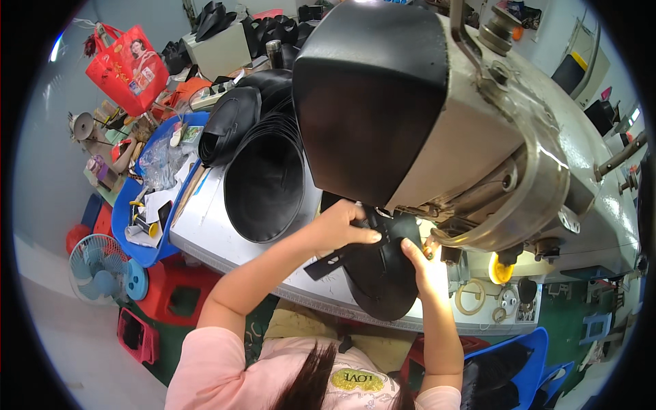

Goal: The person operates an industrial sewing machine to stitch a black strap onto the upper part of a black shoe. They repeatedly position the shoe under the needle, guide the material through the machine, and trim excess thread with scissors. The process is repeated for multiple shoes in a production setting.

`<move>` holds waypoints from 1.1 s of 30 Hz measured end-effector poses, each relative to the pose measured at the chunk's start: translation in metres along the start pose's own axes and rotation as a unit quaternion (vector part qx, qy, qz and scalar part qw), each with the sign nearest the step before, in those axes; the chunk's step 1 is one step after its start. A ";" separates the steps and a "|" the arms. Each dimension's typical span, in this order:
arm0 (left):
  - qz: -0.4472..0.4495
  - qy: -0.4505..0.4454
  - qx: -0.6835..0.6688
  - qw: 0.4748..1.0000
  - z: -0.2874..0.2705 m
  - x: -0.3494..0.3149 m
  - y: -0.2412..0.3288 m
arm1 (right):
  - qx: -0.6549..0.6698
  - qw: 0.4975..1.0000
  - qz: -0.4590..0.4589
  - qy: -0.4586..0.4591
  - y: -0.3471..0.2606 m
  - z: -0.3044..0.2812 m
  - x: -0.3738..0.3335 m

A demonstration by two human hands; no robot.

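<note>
A curved black leather piece [383, 277] lies under the head of a large grey sewing machine [437, 116], hanging over the table's front edge. My left hand [342, 227] presses on its upper left part with the fingers flat near a narrow black strap [326, 263]. My right hand [422, 263] holds the piece's right edge close to the machine's needle area. Both forearms reach in from below.
A nested stack of black leather cones [266, 181] sits on the white table [205, 236] to the left. Blue trays [130, 219] with small tools, a red bag [128, 68], a fan [99, 268] and red stools [174, 294] stand further left. Rings [470, 297] lie at right.
</note>
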State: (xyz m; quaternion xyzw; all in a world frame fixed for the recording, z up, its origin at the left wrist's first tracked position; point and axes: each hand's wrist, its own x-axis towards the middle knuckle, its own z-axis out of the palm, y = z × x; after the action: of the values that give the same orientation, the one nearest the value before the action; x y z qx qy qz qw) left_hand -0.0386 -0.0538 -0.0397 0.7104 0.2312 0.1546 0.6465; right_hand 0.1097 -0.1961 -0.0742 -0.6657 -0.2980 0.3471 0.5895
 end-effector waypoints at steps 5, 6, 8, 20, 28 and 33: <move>-0.039 -0.045 -0.005 0.998 -0.013 0.022 0.021 | 0.031 0.999 -0.009 -0.003 0.022 0.002 0.003; -0.090 -0.062 -0.025 0.994 -0.017 0.024 0.026 | 0.040 0.999 -0.027 0.004 0.022 0.005 0.001; -0.132 -0.064 0.058 0.988 -0.017 0.022 0.058 | 0.068 0.996 -0.052 0.019 0.018 0.012 -0.005; -0.108 -0.098 0.174 0.974 -0.027 0.033 0.072 | 0.146 0.986 0.014 0.075 -0.006 0.028 -0.009; -0.099 -0.103 0.145 0.979 -0.032 0.036 0.062 | 0.137 0.984 -0.044 0.102 0.005 0.031 -0.003; -0.097 -0.113 0.099 0.984 -0.033 0.049 0.056 | 0.124 0.980 -0.101 0.118 0.006 0.031 0.001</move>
State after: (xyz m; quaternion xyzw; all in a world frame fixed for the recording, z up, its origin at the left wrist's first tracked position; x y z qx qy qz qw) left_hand -0.0070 -0.0033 0.0162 0.7581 0.2389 -0.0143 0.6067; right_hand 0.0850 -0.1781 -0.0819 -0.5900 -0.2468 0.2394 0.7305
